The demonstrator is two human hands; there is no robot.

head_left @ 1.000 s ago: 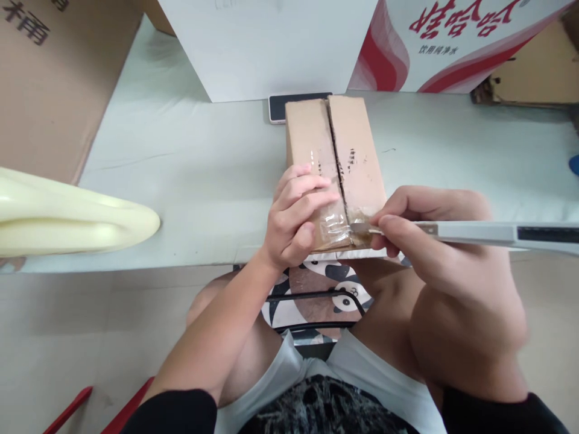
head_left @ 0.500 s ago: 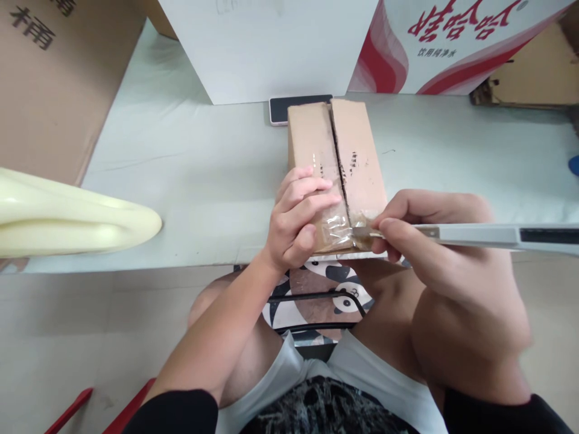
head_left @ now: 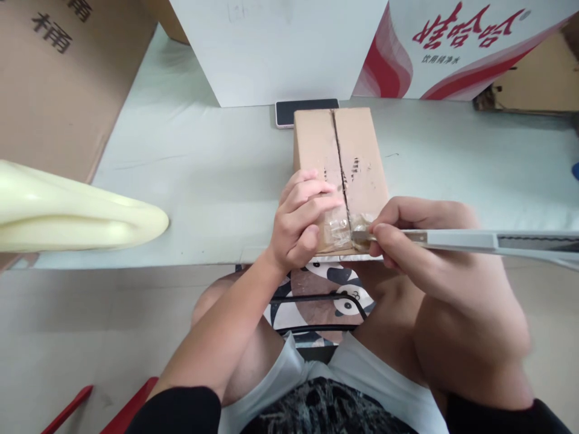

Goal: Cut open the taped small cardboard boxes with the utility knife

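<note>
A small brown cardboard box (head_left: 362,141) lies at the table's front edge, a dark seam running down its top. Clear tape (head_left: 337,232) covers its near end. My left hand (head_left: 301,220) rests on the box's left side, its fingers over the top near the seam. Between the thumb and fingers of my right hand (head_left: 425,253) is a grey-white utility knife (head_left: 465,240). Its blade points left and its tip is at the taped near end, by the seam.
Behind the box lie a phone (head_left: 307,113) and a large white and red carton (head_left: 289,48). A pale yellow object (head_left: 81,211) and a big brown carton (head_left: 67,90) stand at the left. Flattened cardboard (head_left: 538,84) is at the back right.
The whole view has shifted slightly. The box's two top flaps lie closer together at the far end. The knife has turned a little in my right hand, its blade still by the seam.
</note>
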